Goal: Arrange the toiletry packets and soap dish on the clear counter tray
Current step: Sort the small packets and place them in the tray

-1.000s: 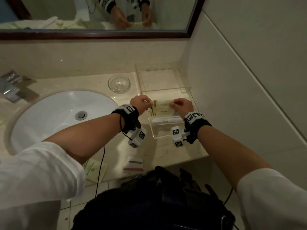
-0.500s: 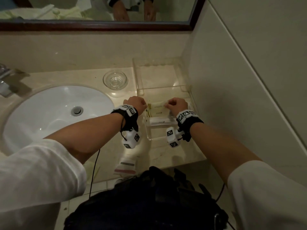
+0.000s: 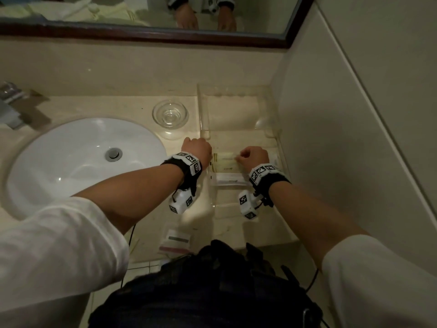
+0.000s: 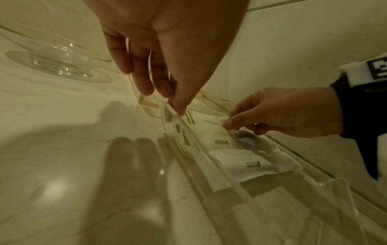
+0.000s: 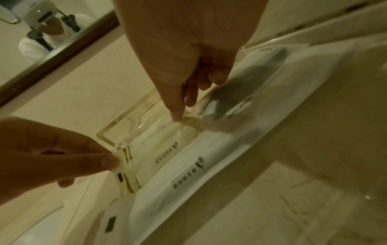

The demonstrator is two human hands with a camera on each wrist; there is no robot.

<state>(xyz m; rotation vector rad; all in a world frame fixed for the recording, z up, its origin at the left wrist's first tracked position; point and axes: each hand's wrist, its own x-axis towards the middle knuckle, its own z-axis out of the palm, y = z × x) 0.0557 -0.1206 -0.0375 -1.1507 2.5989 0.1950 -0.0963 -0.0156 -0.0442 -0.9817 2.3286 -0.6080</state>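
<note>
My left hand [image 3: 198,149] pinches the left end of a cream paper toiletry packet with olive stripes [image 3: 225,159] between thumb and forefinger, and my right hand [image 3: 254,157] pinches its right end the same way, fingers [image 5: 189,96] curled. The packet hangs between both hands, low inside the clear acrylic counter tray [image 3: 203,110], which stands at the table's back right corner against the wall. Just in front of it, toward the table's near edge, a flat white printed packet [image 3: 228,179] lies on the tray floor. The round clear glass soap dish [image 3: 170,114] sits on the beige marble table [image 3: 118,105], just left of the tray and apart from my left hand. Near the front edge lies a clear sachet with a red stripe [image 3: 176,241], beside the white oval sink [image 3: 78,159].
</note>
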